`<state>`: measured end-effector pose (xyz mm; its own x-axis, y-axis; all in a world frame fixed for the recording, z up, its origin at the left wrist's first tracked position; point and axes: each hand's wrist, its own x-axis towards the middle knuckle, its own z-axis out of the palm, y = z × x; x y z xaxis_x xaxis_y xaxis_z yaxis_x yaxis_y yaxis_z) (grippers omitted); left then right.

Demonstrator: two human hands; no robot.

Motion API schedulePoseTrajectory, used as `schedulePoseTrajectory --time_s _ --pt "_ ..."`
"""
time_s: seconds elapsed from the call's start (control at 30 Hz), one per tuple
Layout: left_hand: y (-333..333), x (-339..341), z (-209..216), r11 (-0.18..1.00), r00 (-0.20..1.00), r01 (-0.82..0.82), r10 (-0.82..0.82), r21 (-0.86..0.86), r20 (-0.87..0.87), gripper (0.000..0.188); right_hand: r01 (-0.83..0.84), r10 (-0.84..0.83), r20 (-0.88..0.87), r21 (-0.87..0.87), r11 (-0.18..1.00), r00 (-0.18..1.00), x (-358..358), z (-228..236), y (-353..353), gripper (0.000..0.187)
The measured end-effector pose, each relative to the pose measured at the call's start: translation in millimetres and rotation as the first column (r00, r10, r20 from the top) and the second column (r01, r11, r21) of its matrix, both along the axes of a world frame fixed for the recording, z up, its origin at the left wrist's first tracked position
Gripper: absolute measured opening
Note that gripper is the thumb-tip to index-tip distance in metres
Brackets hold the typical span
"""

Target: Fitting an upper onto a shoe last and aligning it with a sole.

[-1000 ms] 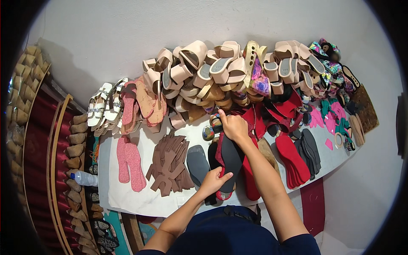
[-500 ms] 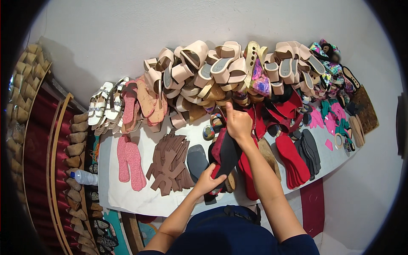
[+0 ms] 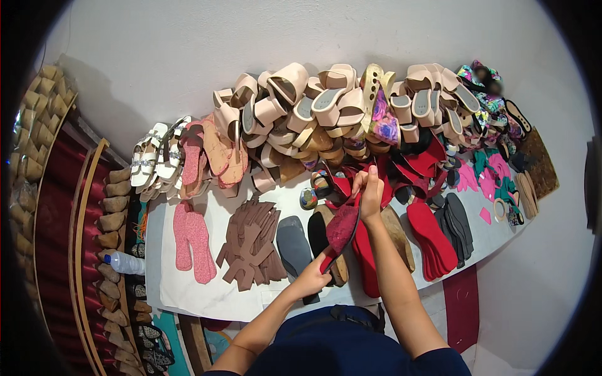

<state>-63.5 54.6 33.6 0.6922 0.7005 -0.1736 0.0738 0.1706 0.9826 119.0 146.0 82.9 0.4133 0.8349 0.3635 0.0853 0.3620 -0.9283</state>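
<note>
Between my two hands is a dark red sandal [image 3: 343,227] with a black sole, tilted on edge above the table so its broad strap shows. My left hand [image 3: 313,278] is closed on the end nearer me. At the far end my right hand [image 3: 370,193] grips the sole's edge, its fingers partly hidden. Beneath and left of the sandal lie a black and tan shoe form [image 3: 339,271] and a dark grey sole [image 3: 293,243]. Red insoles [image 3: 365,263] lie just right of it, beside a wooden piece [image 3: 397,233].
Piled sandals [image 3: 338,94] line the wall behind the table [image 3: 182,294]. Brown cut pieces [image 3: 251,244] and pink insoles [image 3: 193,241] lie left; stacked red insoles [image 3: 433,241] and grey soles [image 3: 456,225] lie right. A plastic bottle [image 3: 125,262] and shoe-last racks [image 3: 111,220] stand at the left.
The sandal has turned from showing its black underside to lying edge-on, with its red strap in view. My right hand has shifted slightly nearer and to the right.
</note>
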Motion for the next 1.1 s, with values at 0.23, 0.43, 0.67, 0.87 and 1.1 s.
schedulePoseTrajectory --time_s 0.23,0.43,0.67,0.87,1.1 --pt "3 -11 -11 0.826 0.848 0.006 0.295 0.564 -0.441 0.069 0.046 0.136 0.278 -0.560 0.827 0.951 14 -10 -9 0.065" --pt "0 -5 1 0.618 0.643 0.196 0.505 0.761 -0.575 0.070 0.050 0.398 0.478 -0.687 0.725 0.783 23 -11 -11 0.046" --pt "-4 -9 12 0.595 0.797 -0.038 0.503 0.803 -0.335 0.069 -0.305 0.428 0.280 -0.391 0.869 0.860 27 -17 -9 0.026" --pt "27 -31 18 0.877 0.983 -0.047 0.126 -0.477 0.134 0.071 -0.490 0.566 0.179 -0.337 0.804 0.805 23 -9 -7 0.024" --pt "24 -16 7 0.495 0.847 0.376 0.158 -0.783 0.507 0.089 -0.464 0.561 0.295 -0.339 0.819 0.774 13 1 -3 0.028"
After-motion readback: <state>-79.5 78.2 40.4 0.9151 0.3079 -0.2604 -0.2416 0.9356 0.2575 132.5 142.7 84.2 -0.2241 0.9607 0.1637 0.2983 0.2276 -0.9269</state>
